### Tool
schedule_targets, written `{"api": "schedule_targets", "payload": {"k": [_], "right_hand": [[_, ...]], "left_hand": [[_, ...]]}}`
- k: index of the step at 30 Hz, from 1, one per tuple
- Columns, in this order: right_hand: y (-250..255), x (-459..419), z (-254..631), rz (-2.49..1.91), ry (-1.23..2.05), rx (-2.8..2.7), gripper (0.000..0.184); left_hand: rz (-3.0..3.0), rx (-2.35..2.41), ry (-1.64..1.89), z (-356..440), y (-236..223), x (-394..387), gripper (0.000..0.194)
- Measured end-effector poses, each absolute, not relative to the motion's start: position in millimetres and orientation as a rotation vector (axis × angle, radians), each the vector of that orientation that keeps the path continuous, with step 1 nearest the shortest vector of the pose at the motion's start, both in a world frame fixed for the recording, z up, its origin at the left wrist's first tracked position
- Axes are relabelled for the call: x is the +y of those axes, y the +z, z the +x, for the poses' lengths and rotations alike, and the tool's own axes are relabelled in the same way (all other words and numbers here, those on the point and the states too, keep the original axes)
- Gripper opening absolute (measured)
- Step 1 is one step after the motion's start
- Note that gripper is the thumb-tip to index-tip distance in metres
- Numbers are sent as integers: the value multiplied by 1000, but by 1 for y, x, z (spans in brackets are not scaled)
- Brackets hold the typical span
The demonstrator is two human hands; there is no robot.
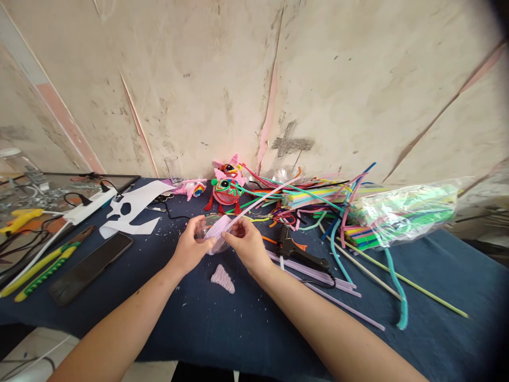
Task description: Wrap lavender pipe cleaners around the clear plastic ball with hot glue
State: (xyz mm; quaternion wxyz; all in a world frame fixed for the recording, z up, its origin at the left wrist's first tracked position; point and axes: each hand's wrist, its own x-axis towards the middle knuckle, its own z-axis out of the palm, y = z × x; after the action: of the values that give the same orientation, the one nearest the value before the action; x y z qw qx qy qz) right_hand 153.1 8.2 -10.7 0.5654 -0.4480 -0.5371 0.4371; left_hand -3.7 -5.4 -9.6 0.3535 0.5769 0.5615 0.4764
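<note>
My left hand is closed around a clear plastic ball partly covered by a band of lilac pipe cleaner. Against the ball's other side, my right hand pinches a lilac pipe cleaner; its loose pale end sticks up to the right. The fingers hide part of the ball. Just below the hands lies a small lilac wrapped triangle. To the right rests a black glue gun, near several straight lilac pipe cleaners.
Behind the hands stand two colourful fish-like figures. Bundled pipe cleaners, some in a plastic bag, fill the right. On the left lie a phone, green-and-yellow-handled pliers, cut white paper, a power strip and a yellow glue gun.
</note>
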Motion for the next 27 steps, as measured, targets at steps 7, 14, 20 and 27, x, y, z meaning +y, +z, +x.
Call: {"api": "schedule_targets", "payload": {"k": [7, 14, 20, 27], "right_hand": [[-12, 8, 152, -1058, 991, -1268, 21], [-9, 6, 153, -1090, 979, -1297, 23], [-7, 5, 153, -1093, 989, -1299, 23], [-6, 4, 154, -1108, 977, -1300, 23]], "left_hand": [[1482, 1486, 1244, -2, -10, -6, 61], [1471, 1465, 1253, 2, -5, -9, 63], [1528, 1449, 1229, 0, -8, -10, 64], [1557, 1400, 1215, -3, -8, -11, 65]]}}
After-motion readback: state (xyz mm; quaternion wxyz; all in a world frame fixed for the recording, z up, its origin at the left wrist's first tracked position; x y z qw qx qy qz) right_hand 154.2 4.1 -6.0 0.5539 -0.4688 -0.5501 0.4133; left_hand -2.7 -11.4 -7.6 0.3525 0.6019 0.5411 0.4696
